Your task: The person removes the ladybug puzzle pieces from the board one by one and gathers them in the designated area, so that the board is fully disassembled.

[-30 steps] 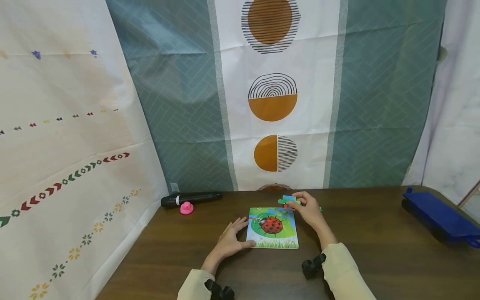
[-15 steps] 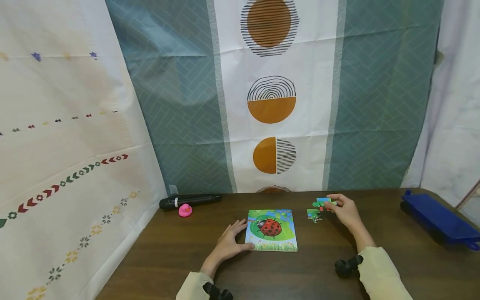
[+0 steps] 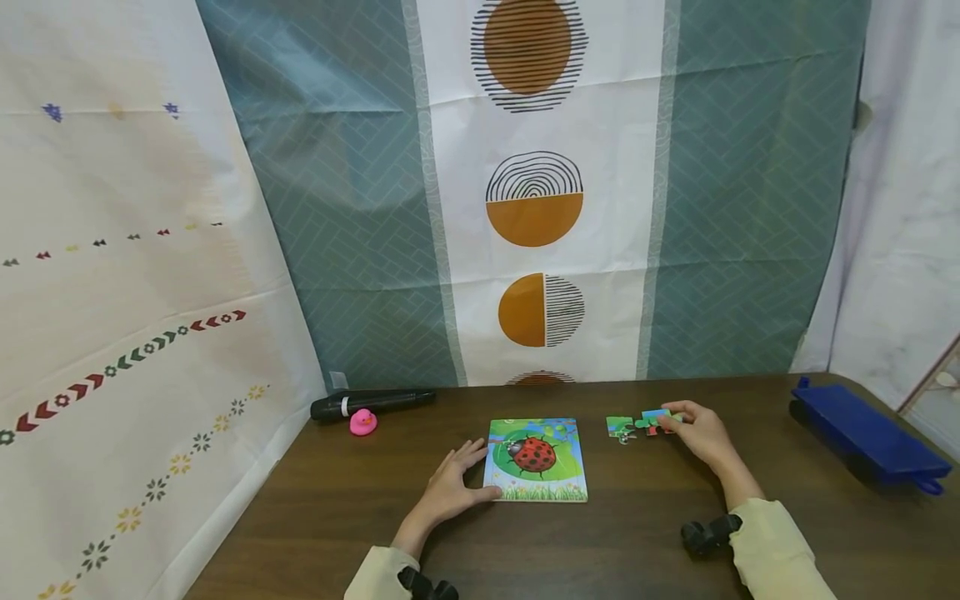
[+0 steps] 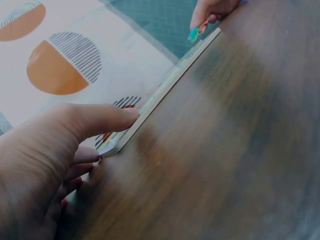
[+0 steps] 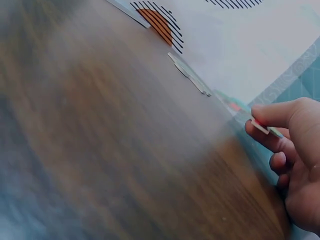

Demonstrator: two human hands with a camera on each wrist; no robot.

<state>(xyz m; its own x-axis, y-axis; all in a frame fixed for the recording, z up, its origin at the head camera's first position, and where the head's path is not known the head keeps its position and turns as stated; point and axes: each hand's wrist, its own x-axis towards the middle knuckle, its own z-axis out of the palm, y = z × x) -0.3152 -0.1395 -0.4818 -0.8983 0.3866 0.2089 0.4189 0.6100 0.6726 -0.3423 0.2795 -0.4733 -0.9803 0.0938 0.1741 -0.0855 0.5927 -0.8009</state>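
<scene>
In the head view, a square ladybug puzzle (image 3: 534, 460) lies flat on the brown table. My left hand (image 3: 452, 483) rests at its left side, fingers extended along the edge. The left wrist view shows the thumb (image 4: 107, 119) on the puzzle's near corner. To the right, my right hand (image 3: 703, 435) pinches a blue, green and red jigsaw piece (image 3: 652, 420) between thumb and fingertips. Another jigsaw piece (image 3: 619, 427), mostly green, lies just left of it. The right wrist view has the held piece (image 5: 261, 127) tilted, its far part beyond the fingertips.
A pink rubber duck (image 3: 363, 422) sits before a black microphone-like object (image 3: 372, 404) at the back left. A blue tray-like item (image 3: 870, 432) stands at the right. Patterned cloth (image 3: 375, 208) hangs behind the table.
My right hand has carried the jigsaw piece from the puzzle's top edge rightward, then lowered it beside the other piece, which it had been covering. My left hand stays at the puzzle.
</scene>
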